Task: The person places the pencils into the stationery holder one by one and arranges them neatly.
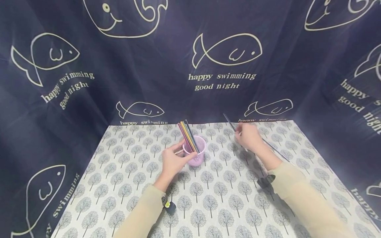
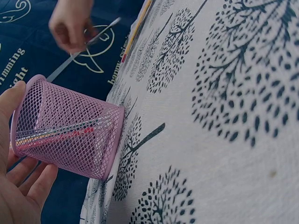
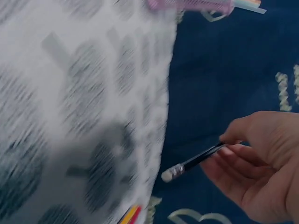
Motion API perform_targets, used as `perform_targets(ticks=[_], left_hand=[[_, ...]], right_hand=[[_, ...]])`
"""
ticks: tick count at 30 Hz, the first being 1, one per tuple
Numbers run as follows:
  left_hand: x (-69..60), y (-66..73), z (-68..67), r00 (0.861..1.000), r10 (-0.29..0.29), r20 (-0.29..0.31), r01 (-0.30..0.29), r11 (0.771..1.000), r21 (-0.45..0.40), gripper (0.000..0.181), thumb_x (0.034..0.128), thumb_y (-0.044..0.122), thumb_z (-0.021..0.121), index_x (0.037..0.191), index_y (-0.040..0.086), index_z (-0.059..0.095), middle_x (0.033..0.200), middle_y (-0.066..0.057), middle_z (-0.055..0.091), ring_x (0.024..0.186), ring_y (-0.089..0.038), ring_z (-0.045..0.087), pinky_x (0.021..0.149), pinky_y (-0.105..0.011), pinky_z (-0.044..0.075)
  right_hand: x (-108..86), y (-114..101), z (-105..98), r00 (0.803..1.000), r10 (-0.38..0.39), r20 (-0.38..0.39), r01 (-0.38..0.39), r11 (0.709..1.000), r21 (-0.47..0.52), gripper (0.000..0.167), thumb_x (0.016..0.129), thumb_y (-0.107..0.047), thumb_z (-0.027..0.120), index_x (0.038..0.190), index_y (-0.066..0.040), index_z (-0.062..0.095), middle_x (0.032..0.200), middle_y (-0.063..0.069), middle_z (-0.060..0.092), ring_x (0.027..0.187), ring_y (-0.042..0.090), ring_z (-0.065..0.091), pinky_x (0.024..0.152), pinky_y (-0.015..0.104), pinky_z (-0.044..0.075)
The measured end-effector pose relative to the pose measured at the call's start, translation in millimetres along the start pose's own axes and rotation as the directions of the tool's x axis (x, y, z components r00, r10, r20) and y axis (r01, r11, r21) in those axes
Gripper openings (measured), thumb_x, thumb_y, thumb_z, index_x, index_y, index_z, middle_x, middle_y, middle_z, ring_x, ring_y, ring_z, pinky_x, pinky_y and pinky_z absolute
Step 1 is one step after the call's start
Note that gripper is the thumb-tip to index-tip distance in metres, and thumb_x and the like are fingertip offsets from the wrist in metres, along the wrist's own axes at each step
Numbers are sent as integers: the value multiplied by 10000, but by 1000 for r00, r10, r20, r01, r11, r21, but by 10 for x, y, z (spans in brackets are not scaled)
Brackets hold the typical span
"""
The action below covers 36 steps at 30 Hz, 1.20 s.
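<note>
A pink mesh cup [image 1: 194,158] stands on the patterned cloth with several colored pencils [image 1: 189,137] leaning in it. Thumb and fingers of my left hand [image 1: 174,160] grip the cup from its left side; the left wrist view shows the cup [image 2: 70,126] between them. To the right of the cup, my right hand [image 1: 250,135] pinches a dark pencil [image 1: 229,121] above the cloth. In the right wrist view, that black pencil [image 3: 201,158] has a white eraser end pointing away from the fingers of my right hand [image 3: 261,163].
A thin, long item [image 1: 279,152] lies on the cloth beside my right forearm. Red and yellow ends [image 3: 131,215] show at the bottom of the right wrist view. The tree-print cloth [image 1: 131,185] covers the table; a dark blue fish-print curtain [image 1: 166,72] hangs behind and at both sides.
</note>
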<state>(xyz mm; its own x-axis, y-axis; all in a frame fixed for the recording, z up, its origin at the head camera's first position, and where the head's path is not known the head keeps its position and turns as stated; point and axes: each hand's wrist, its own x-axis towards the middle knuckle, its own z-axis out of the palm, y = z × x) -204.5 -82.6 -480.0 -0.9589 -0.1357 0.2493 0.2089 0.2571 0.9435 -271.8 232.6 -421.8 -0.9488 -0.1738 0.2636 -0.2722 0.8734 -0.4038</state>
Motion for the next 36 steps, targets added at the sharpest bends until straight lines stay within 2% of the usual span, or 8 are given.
perform_targets(ticks=[3, 6, 10, 14, 19, 22, 27, 36], left_hand=[[4, 0, -8, 1000, -2, 4, 2, 1000, -1, 721, 696, 259, 1018, 1321, 52, 725, 1332, -227, 725, 1033, -372, 804, 853, -304, 693], [8, 7, -16, 1000, -15, 6, 15, 1000, -7, 724, 696, 263, 1018, 1326, 59, 725, 1339, -225, 723, 1028, -370, 805, 853, -307, 694], [5, 21, -25, 999, -37, 11, 37, 999, -6, 732, 694, 279, 1018, 1333, 75, 724, 1344, -222, 721, 1031, -368, 805, 858, -326, 697], [-3, 31, -28, 999, -34, 15, 34, 999, -2, 737, 697, 281, 1017, 1337, 70, 719, 1339, -224, 722, 1038, -366, 804, 859, -333, 698], [-2, 28, -25, 1000, -1, 9, 1, 1000, -8, 716, 706, 242, 1013, 1329, 48, 719, 1320, -229, 731, 1030, -363, 806, 851, -301, 694], [-1, 23, -23, 1000, 15, 5, -15, 1000, -16, 702, 709, 222, 1012, 1322, 38, 722, 1310, -232, 733, 1027, -364, 805, 845, -284, 691], [-2, 26, -24, 999, 34, 9, -34, 999, -13, 694, 717, 223, 1009, 1318, 28, 721, 1305, -236, 733, 1049, -366, 799, 848, -275, 689], [-13, 34, -24, 999, 40, 18, -40, 999, -5, 707, 725, 238, 1004, 1328, 15, 709, 1316, -243, 725, 1025, -379, 803, 846, -326, 697]], right_hand=[[59, -231, -16, 994, -49, -96, 59, 993, 99, 179, 932, -44, 626, 1069, 45, 699, 964, 225, 766, 834, 352, 746, 761, 506, 675], [122, -464, -33, 978, -96, -184, 129, 976, 177, 128, 931, -26, 655, 1046, 22, 683, 947, 189, 752, 846, 326, 738, 777, 471, 689], [167, -770, -68, 953, -138, -269, 216, 933, 288, 125, 937, -9, 685, 1054, 26, 661, 959, 174, 751, 859, 297, 746, 794, 417, 714], [155, -1037, -99, 939, -175, -297, 282, 884, 372, 130, 942, -6, 704, 1055, 21, 646, 969, 165, 764, 864, 275, 758, 818, 381, 716], [109, -1292, -81, 945, -211, -251, 306, 841, 446, 123, 949, -7, 707, 1046, -4, 632, 986, 149, 774, 900, 263, 773, 836, 349, 718], [96, -1383, -27, 950, -237, -204, 305, 840, 449, 111, 953, -18, 710, 1031, -29, 631, 990, 122, 776, 917, 250, 782, 826, 308, 716], [94, -1447, 95, 955, -283, -93, 296, 867, 401, 107, 963, -69, 733, 1023, -70, 644, 979, 87, 785, 917, 228, 792, 794, 284, 712], [136, -1478, 301, 941, -326, 91, 290, 916, 278, 116, 962, -118, 764, 1020, -58, 683, 956, 88, 809, 849, 203, 782, 771, 300, 694]])
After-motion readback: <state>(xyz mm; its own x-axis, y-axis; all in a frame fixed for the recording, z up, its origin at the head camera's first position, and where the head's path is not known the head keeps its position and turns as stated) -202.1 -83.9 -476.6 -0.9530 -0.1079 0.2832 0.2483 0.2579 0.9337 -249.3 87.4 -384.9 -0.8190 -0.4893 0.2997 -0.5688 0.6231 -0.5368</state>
